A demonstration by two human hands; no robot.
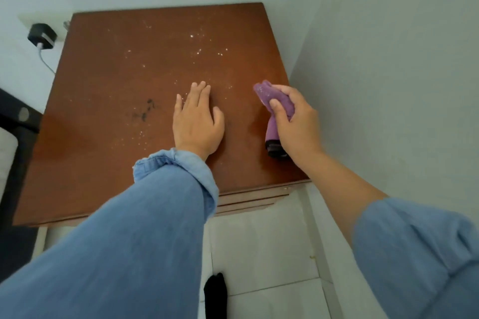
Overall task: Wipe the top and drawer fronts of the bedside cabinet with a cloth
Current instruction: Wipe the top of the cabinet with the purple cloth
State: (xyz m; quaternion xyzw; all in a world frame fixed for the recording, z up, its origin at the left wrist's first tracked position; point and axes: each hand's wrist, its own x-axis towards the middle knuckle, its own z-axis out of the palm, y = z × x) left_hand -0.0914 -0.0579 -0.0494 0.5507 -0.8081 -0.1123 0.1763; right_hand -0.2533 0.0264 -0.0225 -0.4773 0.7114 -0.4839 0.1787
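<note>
Pale walls close in behind and to the right of the bedside cabinet (108, 116), whose brown top fills the view from above, still scattered with white specks (199, 46) toward the back and middle and marked by a dark smudge (145, 111) left of centre. Your left hand (197, 119) lies flat and open on the wood, fingers together, holding nothing; judging by the specks just past its fingertips, it is sitting on ground that still needs wiping. Your right hand (295, 122) is closed around the purple cloth (274, 101), bunched into a roll with one end poking out above your thumb and the darker end touching the top near the right edge. A tight roll gives you little contact, so open the cloth out and lay it flat under your palm before you stroke. Start at the back edge and draw the crumbs forward in overlapping passes rather than flicking them toward the wall or the charger (42, 35) plugged in at the left rear. Lift the left hand clear as the cloth reaches it. The smudge will likely want firmer, repeated rubbing. Only thin edges below the front lip show from up here, so the drawer fronts look like a later job.
</note>
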